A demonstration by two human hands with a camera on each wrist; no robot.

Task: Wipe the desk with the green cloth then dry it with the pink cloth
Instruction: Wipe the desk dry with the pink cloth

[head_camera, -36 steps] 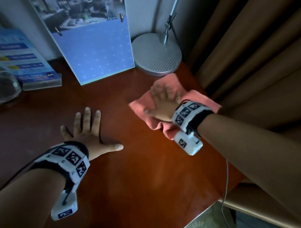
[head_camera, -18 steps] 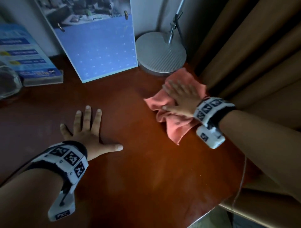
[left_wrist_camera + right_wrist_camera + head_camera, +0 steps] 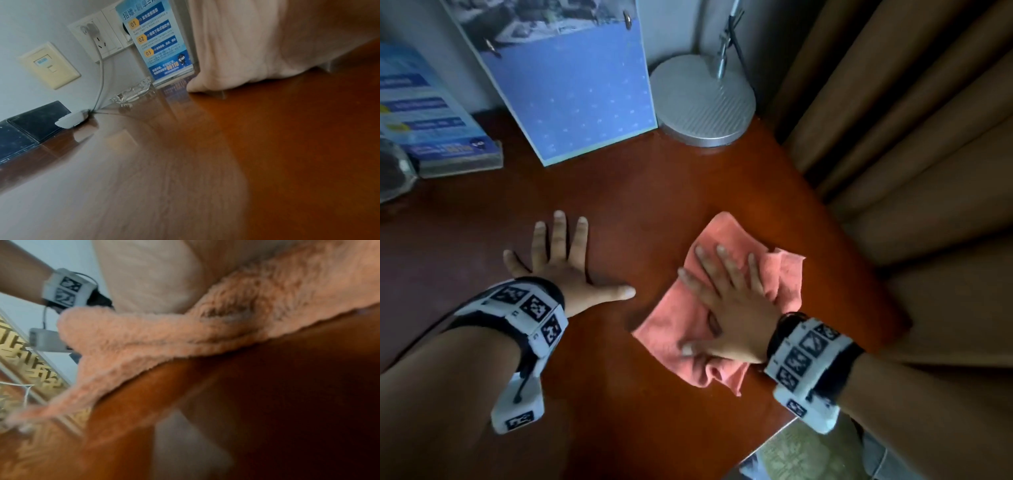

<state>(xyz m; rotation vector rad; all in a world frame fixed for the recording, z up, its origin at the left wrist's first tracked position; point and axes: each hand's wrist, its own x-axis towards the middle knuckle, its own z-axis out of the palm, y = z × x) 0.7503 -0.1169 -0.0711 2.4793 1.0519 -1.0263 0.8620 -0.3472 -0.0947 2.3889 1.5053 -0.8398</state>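
Note:
The pink cloth lies bunched on the red-brown desk, right of its middle. My right hand lies flat on the cloth with fingers spread and straight, pressing it down. My left hand rests palm-down on the bare desk to the left, fingers spread, holding nothing. In the right wrist view the fluffy pink cloth fills the middle, blurred, over the desk. In the left wrist view only my palm shows above the glossy desk. No green cloth is in view.
A blue calendar and a round grey lamp base stand at the back. A blue leaflet stand and a glass ashtray sit back left. Brown curtains hang along the desk's right edge. A dark box and a plugged-in charger are far left.
My right hand has slid the pink cloth from near the lamp base back toward me, to the desk's middle right. The left hand has stayed put.

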